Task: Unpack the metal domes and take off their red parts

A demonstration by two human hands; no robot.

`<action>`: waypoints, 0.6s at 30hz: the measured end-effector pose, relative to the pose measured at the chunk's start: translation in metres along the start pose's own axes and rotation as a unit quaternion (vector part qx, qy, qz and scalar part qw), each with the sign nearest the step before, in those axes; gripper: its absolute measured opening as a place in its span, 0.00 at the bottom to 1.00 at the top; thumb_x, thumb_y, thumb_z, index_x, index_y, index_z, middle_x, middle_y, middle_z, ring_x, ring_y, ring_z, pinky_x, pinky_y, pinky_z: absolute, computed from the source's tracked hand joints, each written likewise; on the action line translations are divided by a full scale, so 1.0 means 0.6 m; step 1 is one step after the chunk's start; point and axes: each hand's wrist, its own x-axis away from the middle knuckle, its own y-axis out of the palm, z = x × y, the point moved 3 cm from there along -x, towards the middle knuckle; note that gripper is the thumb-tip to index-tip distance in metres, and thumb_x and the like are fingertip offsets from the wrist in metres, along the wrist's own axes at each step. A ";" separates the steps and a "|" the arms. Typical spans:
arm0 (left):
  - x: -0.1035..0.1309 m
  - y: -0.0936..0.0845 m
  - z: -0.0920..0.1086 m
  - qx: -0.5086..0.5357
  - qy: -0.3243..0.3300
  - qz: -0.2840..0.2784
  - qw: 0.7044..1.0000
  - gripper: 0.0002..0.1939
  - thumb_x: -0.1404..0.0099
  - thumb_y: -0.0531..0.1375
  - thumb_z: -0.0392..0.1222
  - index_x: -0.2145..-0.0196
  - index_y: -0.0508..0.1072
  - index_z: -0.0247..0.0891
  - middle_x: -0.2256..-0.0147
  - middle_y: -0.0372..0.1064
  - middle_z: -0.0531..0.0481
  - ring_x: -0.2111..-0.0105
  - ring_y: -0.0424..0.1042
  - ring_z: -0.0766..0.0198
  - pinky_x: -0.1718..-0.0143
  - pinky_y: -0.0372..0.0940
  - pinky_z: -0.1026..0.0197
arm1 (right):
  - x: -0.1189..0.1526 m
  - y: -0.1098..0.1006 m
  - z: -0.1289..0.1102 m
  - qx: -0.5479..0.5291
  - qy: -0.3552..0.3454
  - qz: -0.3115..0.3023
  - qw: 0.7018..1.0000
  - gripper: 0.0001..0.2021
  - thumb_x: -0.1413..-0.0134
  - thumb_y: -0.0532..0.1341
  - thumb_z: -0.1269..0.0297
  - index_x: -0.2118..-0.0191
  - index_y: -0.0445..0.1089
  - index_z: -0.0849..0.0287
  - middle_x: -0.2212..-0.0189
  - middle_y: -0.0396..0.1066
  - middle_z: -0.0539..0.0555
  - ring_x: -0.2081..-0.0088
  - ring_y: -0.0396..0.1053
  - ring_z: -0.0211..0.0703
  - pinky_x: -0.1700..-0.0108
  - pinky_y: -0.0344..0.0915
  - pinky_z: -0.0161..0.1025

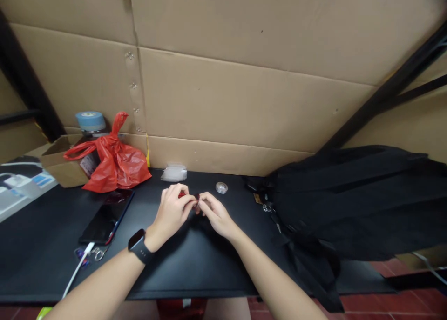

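Note:
My left hand point(175, 206), with a black watch on its wrist, is closed around a small dark red item point(181, 195) that shows between its fingers. My right hand point(217, 214) meets it at the fingertips, pinched on the item's dark end point(197, 196). Both hands are held above the black table mat point(195, 269). Most of the item is hidden by the fingers, so its kind cannot be made out. Just beyond the right hand lies a roll of clear tape point(221, 187). Behind the left hand sits a stack of clear plastic pieces point(174, 172).
A phone point(107, 216) with a white cable, a red plastic bag point(117, 164), a cardboard box point(64, 164), a blue-lidded jar point(91, 121) and a power strip point(24, 190) are at the left. A black backpack point(349, 199) fills the right side. Cardboard point(226, 96) stands behind.

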 end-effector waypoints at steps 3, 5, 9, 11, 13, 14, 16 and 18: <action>0.001 0.002 -0.004 0.023 -0.001 -0.008 1.000 0.08 0.31 0.57 0.41 0.64 0.76 0.41 0.61 0.67 0.47 0.59 0.65 0.57 0.58 0.57 0.54 | 0.003 -0.005 -0.014 0.074 -0.049 0.009 0.996 0.11 0.34 0.55 0.54 0.63 0.68 0.55 0.63 0.66 0.53 0.65 0.67 0.41 0.61 0.66 0.40; 0.000 0.004 -0.006 0.046 -0.004 -0.020 0.999 0.08 0.31 0.57 0.40 0.64 0.77 0.41 0.61 0.67 0.47 0.59 0.65 0.58 0.56 0.57 0.54 | 0.003 -0.005 -0.019 0.112 -0.067 0.022 0.991 0.10 0.34 0.55 0.56 0.64 0.68 0.55 0.63 0.66 0.54 0.64 0.66 0.42 0.62 0.65 0.39; -0.004 -0.001 -0.008 0.106 -0.028 -0.045 0.993 0.11 0.34 0.56 0.37 0.56 0.76 0.43 0.57 0.67 0.46 0.54 0.66 0.56 0.52 0.59 0.53 | 0.001 -0.006 -0.021 0.139 -0.076 0.043 0.986 0.08 0.36 0.56 0.60 0.65 0.69 0.55 0.61 0.65 0.55 0.62 0.65 0.44 0.63 0.65 0.39; -0.004 -0.005 -0.004 0.137 -0.016 -0.074 0.988 0.25 0.40 0.59 0.35 0.44 0.69 0.45 0.49 0.65 0.45 0.48 0.64 0.53 0.47 0.58 0.50 | 0.001 -0.008 -0.021 0.137 -0.070 0.048 0.987 0.07 0.37 0.57 0.61 0.66 0.69 0.55 0.60 0.64 0.55 0.62 0.65 0.43 0.63 0.65 0.39; -0.002 -0.006 -0.001 0.148 0.005 -0.105 0.983 0.34 0.43 0.62 0.37 0.39 0.63 0.48 0.43 0.60 0.44 0.43 0.60 0.49 0.44 0.56 0.48 | 0.002 -0.010 -0.021 0.135 -0.064 0.042 0.988 0.06 0.38 0.58 0.62 0.66 0.69 0.55 0.58 0.63 0.55 0.62 0.65 0.43 0.63 0.65 0.39; -0.001 -0.006 0.000 0.144 0.008 -0.113 0.983 0.33 0.44 0.64 0.39 0.40 0.65 0.49 0.42 0.60 0.44 0.42 0.59 0.48 0.43 0.56 0.46 | 0.003 -0.011 -0.021 0.135 -0.062 0.037 0.988 0.06 0.39 0.58 0.63 0.66 0.69 0.56 0.57 0.63 0.56 0.61 0.65 0.43 0.62 0.65 0.39; 0.000 -0.003 -0.004 0.130 -0.001 -0.111 0.985 0.25 0.42 0.64 0.42 0.46 0.70 0.48 0.43 0.62 0.44 0.43 0.60 0.47 0.43 0.56 0.45 | 0.004 -0.014 -0.021 0.137 -0.060 0.035 0.988 0.06 0.39 0.58 0.64 0.67 0.69 0.56 0.56 0.63 0.56 0.61 0.65 0.43 0.60 0.65 0.40; 0.000 0.001 -0.013 0.119 -0.013 -0.113 0.986 0.21 0.41 0.64 0.43 0.49 0.72 0.47 0.44 0.63 0.44 0.44 0.60 0.48 0.44 0.56 0.45 | 0.004 -0.021 -0.021 0.143 -0.061 0.051 0.987 0.06 0.40 0.58 0.64 0.68 0.69 0.56 0.55 0.63 0.56 0.60 0.65 0.43 0.59 0.65 0.40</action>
